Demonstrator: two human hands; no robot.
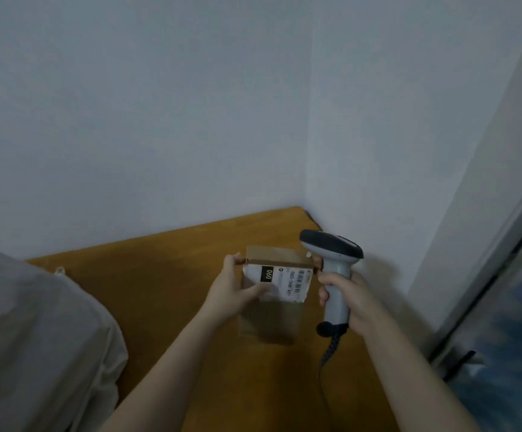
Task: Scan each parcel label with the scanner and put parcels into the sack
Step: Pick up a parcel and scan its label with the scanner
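Through the head camera I caught the job at the scanning step. My left hand (231, 294) gripped a brown cardboard parcel (272, 322) by its left edge, thumb laid across the front and fingers curled behind, with the white label (287, 282) turned up toward the lens. My right hand (347, 296) was wrapped around the grey handle of the scanner (334, 247), whose dark head hung just beside the parcel's upper right corner, nose aimed left across the top of the box rather than squarely at the barcode. No beam or light showed on the label, so I could not tell whether this one had been read. It had clearly not gone into the sack (35, 338), which I took to be the pale grey cloth bulk slumped at the left, well apart from the parcel, its contents hidden. I saw no other parcels, so the count done or left could not be judged; for this one, the scan and the drop remained. Beneath lay a mustard-brown table (159, 291) pushed into a corner of plain pale walls (159, 120); I could not tell if the parcel touched it. The scanner's coiled cable (328, 353) ran down toward me. At right stood a pale frame beside something blue, too blurred to name.
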